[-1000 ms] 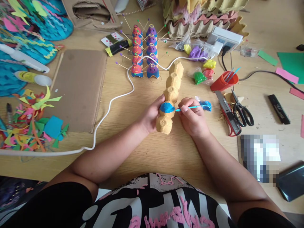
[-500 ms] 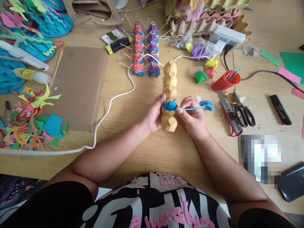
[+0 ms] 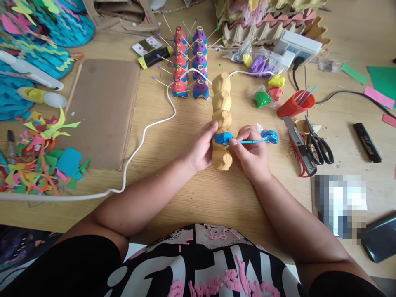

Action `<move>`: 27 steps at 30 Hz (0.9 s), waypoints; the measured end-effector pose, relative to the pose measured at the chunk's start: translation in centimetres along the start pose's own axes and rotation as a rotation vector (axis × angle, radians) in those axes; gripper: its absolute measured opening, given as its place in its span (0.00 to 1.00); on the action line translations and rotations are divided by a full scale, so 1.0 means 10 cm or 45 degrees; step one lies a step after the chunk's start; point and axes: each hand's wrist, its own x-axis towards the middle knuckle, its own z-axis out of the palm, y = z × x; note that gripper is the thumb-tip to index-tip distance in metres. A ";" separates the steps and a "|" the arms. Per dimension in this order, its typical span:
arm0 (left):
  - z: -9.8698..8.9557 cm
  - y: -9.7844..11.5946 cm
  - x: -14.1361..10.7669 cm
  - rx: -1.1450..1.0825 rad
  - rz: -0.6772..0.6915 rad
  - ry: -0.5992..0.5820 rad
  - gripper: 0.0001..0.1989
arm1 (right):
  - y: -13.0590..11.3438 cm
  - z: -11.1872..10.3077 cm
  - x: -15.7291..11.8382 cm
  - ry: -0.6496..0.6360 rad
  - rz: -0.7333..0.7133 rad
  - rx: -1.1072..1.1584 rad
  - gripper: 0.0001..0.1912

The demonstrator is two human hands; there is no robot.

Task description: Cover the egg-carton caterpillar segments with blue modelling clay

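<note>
My left hand (image 3: 202, 146) is closed around the left side of a tan egg carton strip (image 3: 222, 119), a row of bumps held lengthwise away from me. Blue clay (image 3: 223, 138) covers part of one bump near its close end. Between the thumb and fingers of my right hand (image 3: 252, 152) is pinched a thin blue stick (image 3: 249, 142), its tip touching the blue clay. Just right of that hand lies a small bag of blue clay (image 3: 269, 136). Beyond the strip stand two painted egg carton rows, one red (image 3: 180, 72) and one purple (image 3: 200, 74), with pin-like sticks poking out.
A white cable (image 3: 144, 134) crosses the table behind the strip. To the right are a red cup (image 3: 295, 104) with sticks, a box cutter (image 3: 298, 144) and scissors (image 3: 318, 144). Cardboard (image 3: 99, 115) and paper scraps (image 3: 43, 161) lie left. Clay bags (image 3: 262, 99) sit behind.
The strip has tilted slightly and shifted a little to the right. The stick's tip has moved slightly over the blue clay, and both hands keep their grip.
</note>
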 end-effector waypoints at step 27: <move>-0.03 0.03 0.02 -0.001 -0.061 0.002 0.12 | -0.14 -0.01 0.00 -0.025 -0.143 -0.337 0.20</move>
